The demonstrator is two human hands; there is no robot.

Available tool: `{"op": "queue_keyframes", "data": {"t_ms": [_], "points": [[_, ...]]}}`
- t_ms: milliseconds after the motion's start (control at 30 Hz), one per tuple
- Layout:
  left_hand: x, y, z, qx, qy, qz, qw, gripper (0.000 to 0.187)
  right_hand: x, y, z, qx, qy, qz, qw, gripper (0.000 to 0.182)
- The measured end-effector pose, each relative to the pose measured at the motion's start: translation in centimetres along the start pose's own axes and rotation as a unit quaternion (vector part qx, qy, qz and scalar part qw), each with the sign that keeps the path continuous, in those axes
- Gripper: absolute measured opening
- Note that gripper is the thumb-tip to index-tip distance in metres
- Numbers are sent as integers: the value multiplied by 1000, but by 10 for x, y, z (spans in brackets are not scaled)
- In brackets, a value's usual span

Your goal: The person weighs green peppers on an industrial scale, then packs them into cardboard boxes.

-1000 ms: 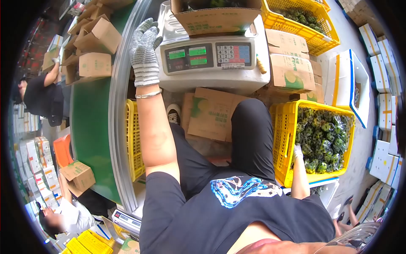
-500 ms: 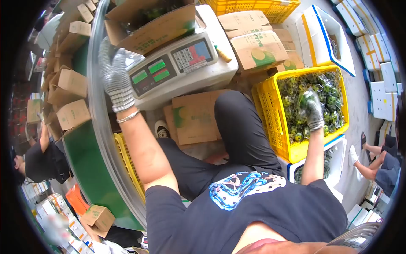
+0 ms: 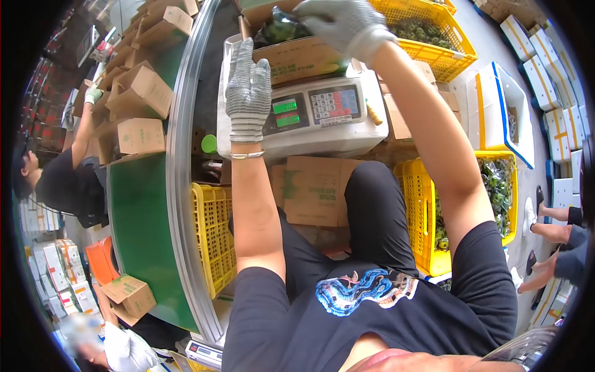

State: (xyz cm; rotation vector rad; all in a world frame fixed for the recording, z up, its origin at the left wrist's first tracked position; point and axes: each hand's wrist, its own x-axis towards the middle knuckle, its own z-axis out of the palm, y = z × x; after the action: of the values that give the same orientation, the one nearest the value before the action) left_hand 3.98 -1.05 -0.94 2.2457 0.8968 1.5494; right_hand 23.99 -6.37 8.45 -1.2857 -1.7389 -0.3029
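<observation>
An open cardboard box [image 3: 304, 62] stands on a white electronic scale [image 3: 297, 139] with lit green displays. My left hand [image 3: 248, 93], in a grey striped glove, lies with straight fingers along the box's left end, partly over the scale's panel. Above the box my right hand [image 3: 344, 25], gloved too, is curled at a clear bag of green produce [image 3: 282, 28]; its fingertips are partly hidden. To the right, a yellow crate [image 3: 421, 211] holds several similar bags, and my right arm covers part of it.
A green conveyor belt [image 3: 139, 229] with a metal rail [image 3: 176, 186] runs along the left, carrying open cartons [image 3: 139, 93]. A co-worker's gloved hand [image 3: 93, 94] reaches to them. Flattened cartons [image 3: 316, 189] lie below the scale. A white foam box [image 3: 496, 111] stands at right.
My right hand has moved from the yellow crate up to the box on the scale, with a bag of green produce at its fingers. My left hand stays beside the box; the view has shifted.
</observation>
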Motion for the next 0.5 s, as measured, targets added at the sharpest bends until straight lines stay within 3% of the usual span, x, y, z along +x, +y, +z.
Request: {"op": "queue_keyframes", "data": {"t_ms": [67,100,133,233,267,300,367,467,500], "points": [[1,-6,-3,-22,-8,11,1000,40,-9,-5,-23,53,13,25,998,12],[3,-2,-9,-45,-23,1,999,40,-12,-13,-40,43,-53,125,990,13],[4,1,-14,-68,-40,-8,997,41,-16,-14,-50,52,-56,134,988,13],[8,4,-19,-94,60,70,991,35,-23,-16,-65,130,-45,140,980,12],[3,7,-22,-191,58,-27,980,35,-24,-17,-68,175,-48,156,971,11],[2,2,-27,-211,38,-105,971,36,-19,-26,-72,152,-47,64,985,11],[2,11,-37,-275,36,-134,951,43,-13,-33,-77,140,-100,120,978,10],[-2,-10,-40,-169,34,-35,984,45,3,-21,-61,158,-85,7,984,12],[-1,-5,-42,-202,33,-68,976,45,8,-24,-57,147,-87,3,985,12]]}}
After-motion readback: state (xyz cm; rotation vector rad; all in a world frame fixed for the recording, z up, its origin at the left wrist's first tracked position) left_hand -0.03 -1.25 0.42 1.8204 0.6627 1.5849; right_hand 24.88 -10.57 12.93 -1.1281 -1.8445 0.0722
